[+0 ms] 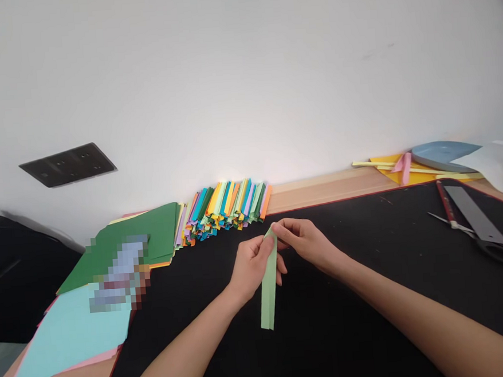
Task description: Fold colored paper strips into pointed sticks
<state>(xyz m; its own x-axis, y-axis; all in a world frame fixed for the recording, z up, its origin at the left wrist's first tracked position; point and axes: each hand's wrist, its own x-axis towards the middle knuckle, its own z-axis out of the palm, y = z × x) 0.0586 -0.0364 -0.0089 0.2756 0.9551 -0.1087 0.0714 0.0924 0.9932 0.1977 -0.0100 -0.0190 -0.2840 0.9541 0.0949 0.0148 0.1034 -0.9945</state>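
Note:
A light green paper strip (268,293) with a lengthwise crease hangs from my two hands above the black mat (339,331). My left hand (251,263) pinches it near its upper end, thumb on top. At the very tip, the fingers of my right hand (303,239) are closed on the same strip. Part of the upper end is hidden by my fingers. Beyond my hands, against the wall, lies a pile of folded paper strips (227,204) in many colours.
Green paper sheets (159,229) and light blue sheets (72,333) are stacked at the left. On the right lie scissors (497,251), a metal ruler (475,213) and a red-handled cutter (446,203). A blue plate (443,155) stands at the back right, beside paper scraps (400,169).

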